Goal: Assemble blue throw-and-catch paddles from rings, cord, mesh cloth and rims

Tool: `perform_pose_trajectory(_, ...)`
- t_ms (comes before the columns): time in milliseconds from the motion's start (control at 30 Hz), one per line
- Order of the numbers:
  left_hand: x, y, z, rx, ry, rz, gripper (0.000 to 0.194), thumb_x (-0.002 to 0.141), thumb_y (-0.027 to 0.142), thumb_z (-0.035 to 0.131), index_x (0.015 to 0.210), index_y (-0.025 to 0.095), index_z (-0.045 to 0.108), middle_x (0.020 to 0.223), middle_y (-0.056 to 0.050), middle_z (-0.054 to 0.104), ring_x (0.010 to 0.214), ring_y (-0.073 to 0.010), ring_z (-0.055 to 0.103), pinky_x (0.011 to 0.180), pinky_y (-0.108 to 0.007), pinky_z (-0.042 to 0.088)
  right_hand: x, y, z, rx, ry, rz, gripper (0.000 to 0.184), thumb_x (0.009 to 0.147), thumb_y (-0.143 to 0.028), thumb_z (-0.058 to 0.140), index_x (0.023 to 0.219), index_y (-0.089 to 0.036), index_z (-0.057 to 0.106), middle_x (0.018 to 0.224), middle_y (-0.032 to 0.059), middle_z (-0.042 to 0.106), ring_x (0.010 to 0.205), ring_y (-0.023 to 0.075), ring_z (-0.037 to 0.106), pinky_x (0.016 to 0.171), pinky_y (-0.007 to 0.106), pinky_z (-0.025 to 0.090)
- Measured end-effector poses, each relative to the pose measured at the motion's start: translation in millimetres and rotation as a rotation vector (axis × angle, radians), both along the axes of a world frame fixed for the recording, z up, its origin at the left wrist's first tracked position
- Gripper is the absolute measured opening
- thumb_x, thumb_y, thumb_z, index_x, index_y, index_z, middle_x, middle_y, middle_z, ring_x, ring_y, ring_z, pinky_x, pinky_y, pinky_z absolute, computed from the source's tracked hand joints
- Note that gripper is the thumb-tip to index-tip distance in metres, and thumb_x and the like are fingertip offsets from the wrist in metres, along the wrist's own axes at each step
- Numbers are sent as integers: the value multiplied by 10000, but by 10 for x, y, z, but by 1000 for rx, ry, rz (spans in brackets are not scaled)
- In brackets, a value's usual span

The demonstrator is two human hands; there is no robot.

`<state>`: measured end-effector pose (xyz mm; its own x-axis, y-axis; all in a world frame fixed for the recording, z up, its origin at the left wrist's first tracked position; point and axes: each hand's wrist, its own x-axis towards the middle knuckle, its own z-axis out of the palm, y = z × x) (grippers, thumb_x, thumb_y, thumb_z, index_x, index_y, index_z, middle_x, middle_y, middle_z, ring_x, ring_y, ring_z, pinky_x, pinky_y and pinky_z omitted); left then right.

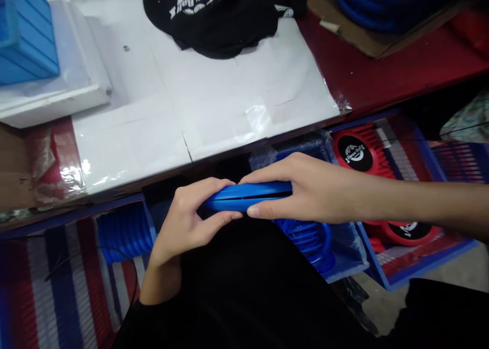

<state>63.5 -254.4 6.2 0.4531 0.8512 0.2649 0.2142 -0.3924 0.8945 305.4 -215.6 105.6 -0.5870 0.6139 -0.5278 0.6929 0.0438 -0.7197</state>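
Observation:
Both hands grip a flat blue plastic disc (pixel 248 196), seen edge-on, held just below the front edge of the white paper-covered table (pixel 214 99). My left hand (pixel 191 216) pinches its left end between thumb and fingers. My right hand (pixel 309 193) is closed over its right end, fingers on top and thumb under. Black clothing on my lap (pixel 244 293) lies directly beneath.
A black printed cloth (pixel 221 18) lies at the table's far edge. A blue ribbed block (pixel 26 33) rests on a white foam box (pixel 53 84) at left. Below the table stand stacks of blue discs (pixel 309 237) and red discs (pixel 362 153) in blue trays.

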Motion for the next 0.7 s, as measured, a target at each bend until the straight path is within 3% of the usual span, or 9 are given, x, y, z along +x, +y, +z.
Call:
perform_pose_trajectory(167,-39,17,-18,31,13,-11,361,880,370,841,1184,202,743,1072,-81,816,925,-238,786,818,-331,628,-88,-39,-18,171,-92,112,273,968,-448,650,1010,-213,782,825,8,763,708,173,671,635,279,424)
perform_pose_trajectory(367,-49,50,-33,119,40,-40,363,917,389,803,1213,195,724,1091,-83,811,935,-225,787,831,-326,627,-123,-168,-24,495,-211,275,310,1031,-392,580,1210,-178,714,1108,123,788,926,271,746,742,348,527)
perform_pose_trajectory(500,-30,70,-28,144,103,-77,355,963,394,749,1244,184,697,1110,-91,796,947,-217,771,841,-324,606,-106,-205,-13,572,-268,319,294,1053,-370,549,1174,-152,705,1045,132,784,873,265,740,718,340,501)
perform_pose_trajectory(700,4,171,-57,219,147,-115,344,1012,428,669,1242,173,663,1042,-79,772,871,-202,742,769,-312,570,-77,-156,-41,585,-327,363,332,1068,-417,521,1182,-148,680,996,115,782,808,245,715,622,304,371)
